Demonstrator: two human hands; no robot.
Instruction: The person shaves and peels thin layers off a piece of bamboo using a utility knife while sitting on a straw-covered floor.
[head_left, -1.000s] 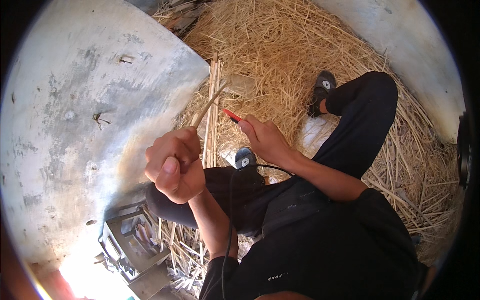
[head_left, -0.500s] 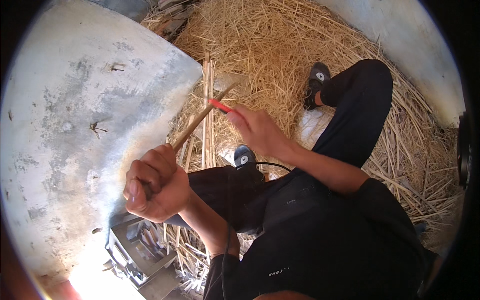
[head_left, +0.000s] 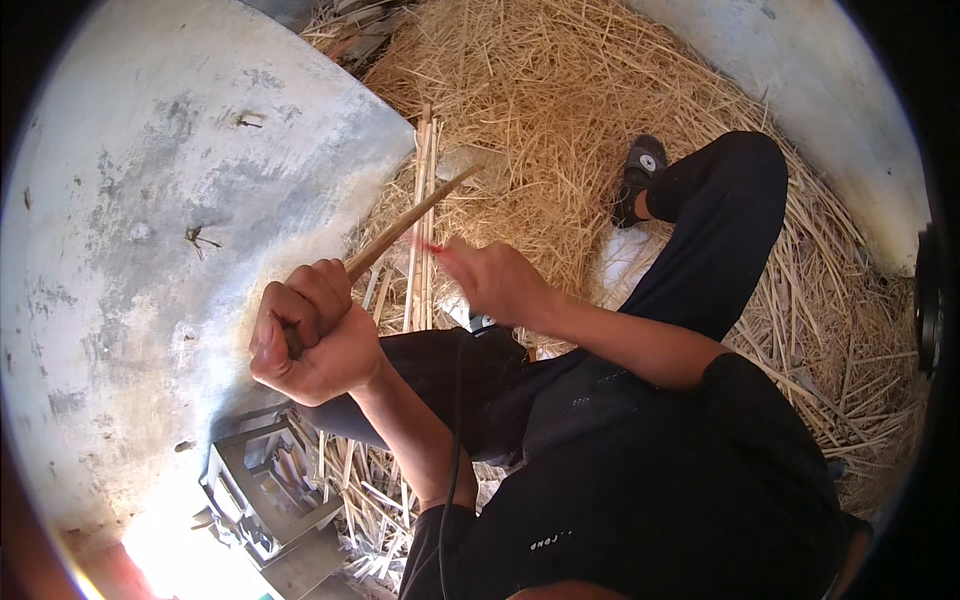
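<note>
My left hand (head_left: 312,335) is wrapped tightly round the thick end of a brown wooden stick (head_left: 412,217). The stick slants up and to the right, away from the fist, and narrows to a point. Closed round a slim red tool (head_left: 437,247), my right hand (head_left: 497,285) is just to the right of the stick's middle. Motion smears the tool, and its exact kind does not show. Its tip reaches close to the stick's lower side; whether they touch I cannot tell.
Loose straw (head_left: 560,130) covers the floor ahead and to the right. Long pale strips (head_left: 421,200) lie beyond the stick. A stained wall (head_left: 130,230) rises on the left. Lower left is a grey metal frame (head_left: 290,515) with slats inside. A thin black cable (head_left: 455,440) hangs by my left forearm.
My right hand with the red tool has moved down, from near the stick's pointed end toward my left fist. My left hand keeps its grip; the whole view has shifted slightly.
</note>
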